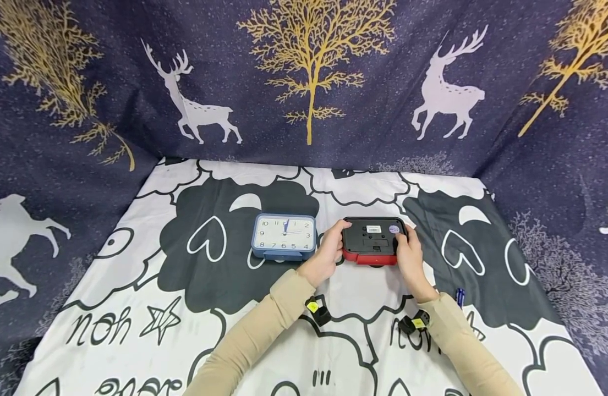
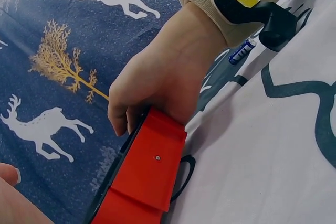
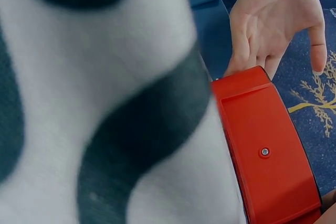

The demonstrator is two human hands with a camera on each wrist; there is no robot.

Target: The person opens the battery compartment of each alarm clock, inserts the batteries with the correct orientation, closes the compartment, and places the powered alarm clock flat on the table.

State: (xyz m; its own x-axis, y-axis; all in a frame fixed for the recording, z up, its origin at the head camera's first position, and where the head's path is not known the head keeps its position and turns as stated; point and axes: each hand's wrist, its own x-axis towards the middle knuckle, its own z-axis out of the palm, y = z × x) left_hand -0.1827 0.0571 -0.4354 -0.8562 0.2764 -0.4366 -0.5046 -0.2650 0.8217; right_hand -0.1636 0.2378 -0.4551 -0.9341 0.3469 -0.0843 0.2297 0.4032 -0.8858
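Observation:
A red alarm clock [image 1: 370,239] lies with its black back facing up. My right hand [image 1: 410,257] grips its right end, thumb over the back. In the left wrist view, the same right hand [image 2: 163,72] wraps the end of the red casing [image 2: 149,166]. My left hand [image 1: 324,254] is at the clock's left end. The right wrist view shows the left hand [image 3: 275,19] with its thumb raised off the clock and its fingers against the end, their tips partly hidden. Just left stands a blue alarm clock [image 1: 284,237], white dial up.
A blue battery [image 1: 460,297] lies on the cloth beside my right forearm. The patterned white-and-grey cloth [image 1: 195,341] covers the table. Behind it hangs a dark blue curtain [image 1: 363,137] with deer and trees. Black straps with yellow labels are on both wrists.

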